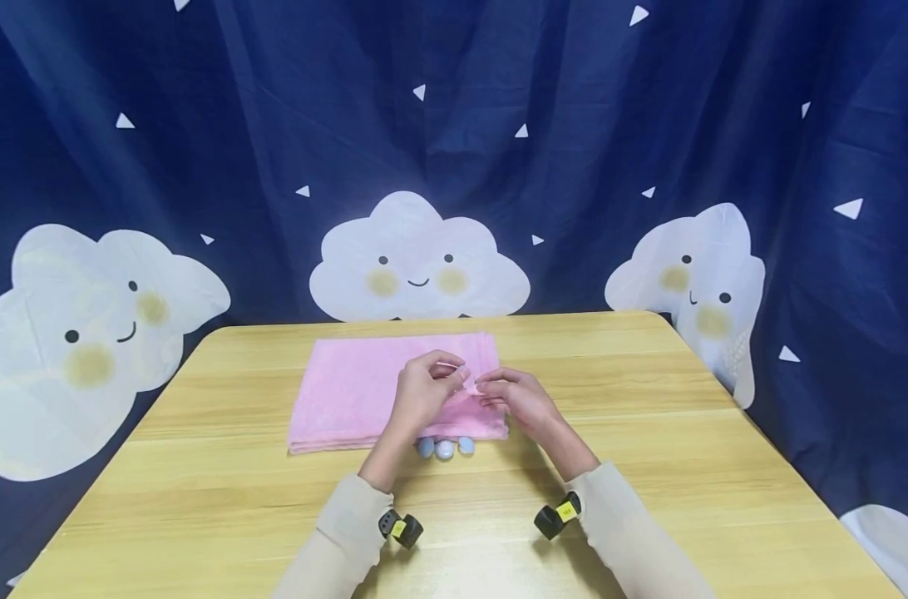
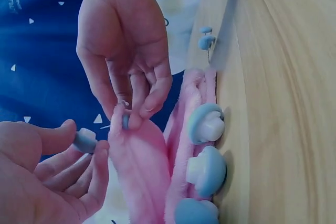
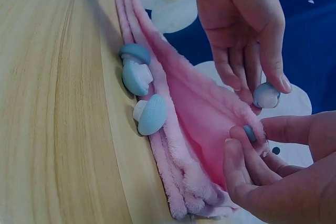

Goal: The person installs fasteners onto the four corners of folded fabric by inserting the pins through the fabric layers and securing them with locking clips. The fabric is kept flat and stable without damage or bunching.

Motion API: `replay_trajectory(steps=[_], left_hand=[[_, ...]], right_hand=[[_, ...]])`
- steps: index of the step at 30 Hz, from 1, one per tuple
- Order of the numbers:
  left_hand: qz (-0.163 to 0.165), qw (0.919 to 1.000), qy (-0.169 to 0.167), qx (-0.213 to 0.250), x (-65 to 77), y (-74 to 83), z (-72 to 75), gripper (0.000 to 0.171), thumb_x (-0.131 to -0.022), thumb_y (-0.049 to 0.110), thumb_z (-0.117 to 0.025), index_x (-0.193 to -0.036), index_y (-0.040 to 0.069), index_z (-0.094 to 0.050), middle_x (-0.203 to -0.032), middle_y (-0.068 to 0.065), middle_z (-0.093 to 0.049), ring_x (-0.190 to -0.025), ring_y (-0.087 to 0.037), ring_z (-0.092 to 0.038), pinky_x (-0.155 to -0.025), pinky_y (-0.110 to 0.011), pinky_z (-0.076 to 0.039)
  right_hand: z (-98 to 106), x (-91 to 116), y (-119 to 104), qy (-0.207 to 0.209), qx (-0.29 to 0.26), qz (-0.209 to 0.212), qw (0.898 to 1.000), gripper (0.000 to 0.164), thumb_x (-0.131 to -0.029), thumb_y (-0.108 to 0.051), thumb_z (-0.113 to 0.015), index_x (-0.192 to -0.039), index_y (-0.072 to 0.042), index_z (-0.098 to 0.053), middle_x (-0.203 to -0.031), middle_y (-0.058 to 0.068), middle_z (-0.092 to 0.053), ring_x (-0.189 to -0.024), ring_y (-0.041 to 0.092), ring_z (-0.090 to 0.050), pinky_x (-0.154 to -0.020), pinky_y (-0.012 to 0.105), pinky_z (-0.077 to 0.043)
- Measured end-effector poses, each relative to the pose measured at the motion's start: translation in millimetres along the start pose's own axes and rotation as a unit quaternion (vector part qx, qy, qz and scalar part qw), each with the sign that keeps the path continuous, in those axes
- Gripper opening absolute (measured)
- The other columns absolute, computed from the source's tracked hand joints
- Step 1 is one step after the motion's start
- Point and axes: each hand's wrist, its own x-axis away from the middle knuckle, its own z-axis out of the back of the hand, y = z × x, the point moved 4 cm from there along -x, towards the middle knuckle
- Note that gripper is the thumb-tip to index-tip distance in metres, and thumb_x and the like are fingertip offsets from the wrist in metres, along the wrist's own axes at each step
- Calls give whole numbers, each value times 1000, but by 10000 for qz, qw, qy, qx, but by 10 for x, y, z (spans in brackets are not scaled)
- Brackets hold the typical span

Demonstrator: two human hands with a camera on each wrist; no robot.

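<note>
In the head view a pink fleece cloth lies folded on the table, one corner raised between the hands. My left hand pinches a blue-and-white mushroom-shaped quilt clip between thumb and fingers, beside the raised corner. With its fingertips my right hand pinches that corner, together with a small blue disc against the fleece. A thin pin sticks out of the cloth toward the left hand's clip. The clip and the pin are apart.
Along the cloth's near edge lie three more mushroom-shaped clips. Another small blue piece with a pin lies by the cloth's right corner. The wooden table ends at a dark blue curtain with clouds.
</note>
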Motion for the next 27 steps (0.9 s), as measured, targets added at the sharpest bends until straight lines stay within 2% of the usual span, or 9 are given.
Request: replay_trajectory(steps=[3,5,10,15,20,27], left_hand=[[56,9996,-29,275,-11,-37,-6,17,-87,11,-74,-102,4,-71,-85,-3,-73,-73,-16,-69,-68,-32,-58],[53,9994,-82,339,-18,-57,-17,19,-88,10,-72,-105,3,-71,-86,-3,-73,-75,-19,-69,-70,-33,-58],[124,9995,-141,257,-25,-102,-35,16,-90,13,-71,-105,9,-73,-88,-1,-73,-78,-18,-68,-72,-32,-57],[159,9998,-89,119,-23,-109,-31,16,-90,16,-71,-106,15,-75,-95,1,-73,-80,-11,-68,-73,-31,-57],[135,9998,-114,-30,-22,-111,-34,18,-90,16,-71,-107,14,-75,-99,1,-73,-82,-7,-67,-74,-32,-57],[56,9999,-141,-25,-17,-103,-38,20,-89,16,-72,-109,12,-73,-101,0,-72,-93,-9,-66,-84,-35,-55]], right_hand=[[7,-26,27,9,-4,-10,10000,29,-92,-1,-62,-115,15,-57,-104,22,-64,-97,39,-60,-92,50,-47],[7,-25,25,8,-11,13,10000,30,-91,-2,-63,-115,15,-57,-103,19,-64,-95,37,-60,-90,50,-48],[5,-28,33,-26,-5,34,10000,31,-91,-2,-62,-116,17,-56,-103,19,-64,-94,37,-60,-91,52,-47],[4,-34,43,-6,14,22,10000,29,-90,-1,-63,-113,15,-58,-102,18,-64,-89,30,-62,-89,47,-49],[6,-38,44,21,35,13,10000,26,-90,-1,-64,-111,13,-60,-102,19,-64,-86,26,-63,-86,42,-51],[5,-38,48,25,62,-14,10000,25,-89,-1,-63,-111,12,-61,-101,17,-65,-87,26,-63,-86,41,-51]])
